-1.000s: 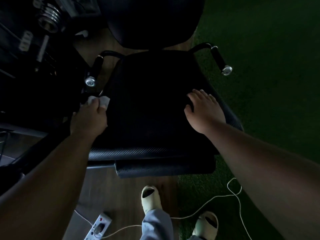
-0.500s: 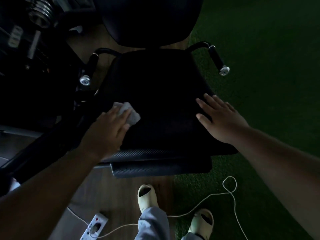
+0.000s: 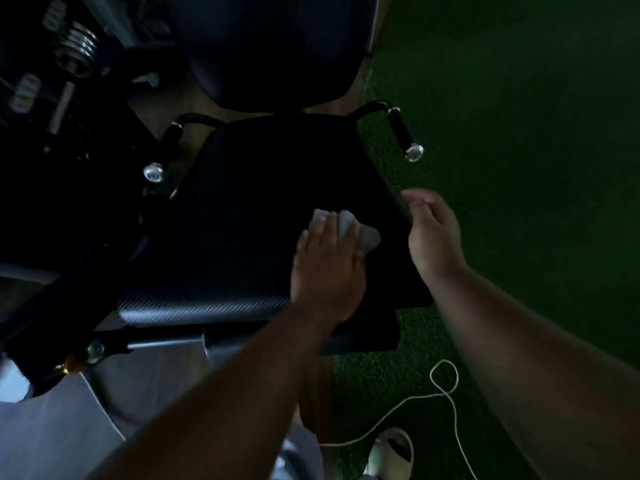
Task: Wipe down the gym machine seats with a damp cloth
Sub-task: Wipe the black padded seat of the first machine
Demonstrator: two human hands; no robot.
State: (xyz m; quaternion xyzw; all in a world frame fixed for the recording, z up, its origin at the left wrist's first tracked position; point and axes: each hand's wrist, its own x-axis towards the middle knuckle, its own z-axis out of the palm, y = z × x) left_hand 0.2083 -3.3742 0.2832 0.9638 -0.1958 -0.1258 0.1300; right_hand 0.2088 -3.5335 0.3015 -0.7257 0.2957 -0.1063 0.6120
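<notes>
Dim gym corner w/ green turf [image 3: 519,168] lying right of the seat [image 3: 263,202], wood floor under it. Cloth [image 3: 349,226] is sitting on the seat's right-front part, bunched, pressed flat under the left hand [image 3: 327,268], fingers spread over it. Seat is running front-to-back away from the person; unwiped-looking area probably lies left & back of the cloth. Right hand [image 3: 433,233] is hanging loosely curled, empty, at the seat's right edge; contact unclear.
</notes>
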